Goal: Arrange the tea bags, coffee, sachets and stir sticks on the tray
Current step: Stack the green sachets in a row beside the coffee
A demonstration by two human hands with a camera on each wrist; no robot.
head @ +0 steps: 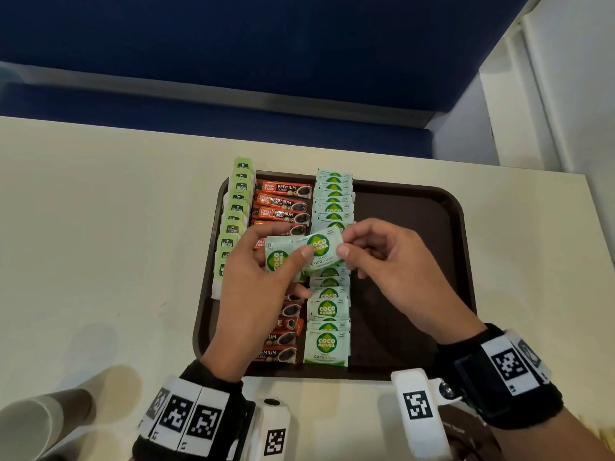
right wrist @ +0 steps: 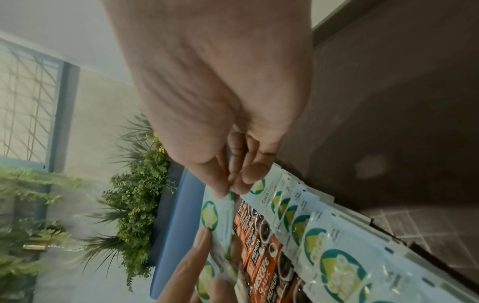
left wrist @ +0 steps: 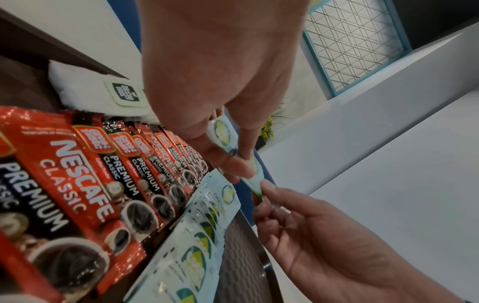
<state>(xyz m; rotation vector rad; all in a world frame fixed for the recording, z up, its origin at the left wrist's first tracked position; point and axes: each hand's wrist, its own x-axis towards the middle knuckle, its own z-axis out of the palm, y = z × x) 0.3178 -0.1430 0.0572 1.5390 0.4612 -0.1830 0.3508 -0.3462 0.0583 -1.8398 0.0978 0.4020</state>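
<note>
A brown tray (head: 416, 227) holds three columns in its left half: tea bags (head: 238, 207) with green tags along the left rim, red coffee sticks (head: 283, 201), then pale green coco sugar sachets (head: 327, 344). Both hands hover above the middle of these columns. My left hand (head: 299, 257) grips a small stack of sugar sachets (head: 321, 247) between thumb and fingers. My right hand (head: 346, 247) pinches the right edge of the top sachet. The left wrist view shows the left hand's pinch (left wrist: 233, 162) over the coffee sticks (left wrist: 77, 184). The right wrist view shows the right hand's pinch (right wrist: 228, 188) on the sachet (right wrist: 215, 215).
The tray lies on a cream table (head: 100, 227). Stacked paper cups (head: 43, 420) lie at the near left corner. A dark brown item (head: 466, 437) sits at the near edge under my right wrist. A blue bench (head: 233, 44) runs behind the table.
</note>
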